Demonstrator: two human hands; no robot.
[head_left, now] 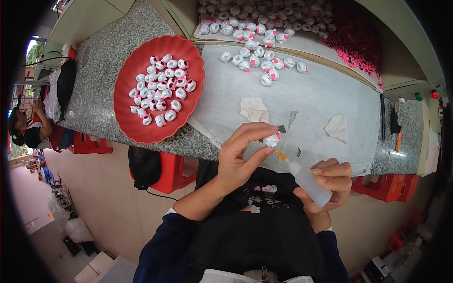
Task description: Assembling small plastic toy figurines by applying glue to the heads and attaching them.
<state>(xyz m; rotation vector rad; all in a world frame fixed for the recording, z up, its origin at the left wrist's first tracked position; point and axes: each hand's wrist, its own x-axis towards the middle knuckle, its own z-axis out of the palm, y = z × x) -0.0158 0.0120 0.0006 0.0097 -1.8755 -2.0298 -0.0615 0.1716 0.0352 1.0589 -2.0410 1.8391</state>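
Note:
Between the thumb and fingers of my left hand (240,153) is a small white rounded piece with a pink part (271,140), held just above the front edge of the bench. My right hand (332,184) wraps round a translucent squeeze bottle (309,181), tilted so that its orange needle tip (281,155) points up and left at the piece. The tip is close below the piece; whether they touch I cannot tell. To the left, a red scalloped plate (125,111) holds many similar white pieces with pink and dark parts.
White paper (217,94) covers part of the granite bench (101,94). Loose white pieces (266,63) lie at its back, below a shelf heaped with more and with pink parts (354,42). Cloth scraps (254,109) rest on the paper. Another person (40,127) sits far left.

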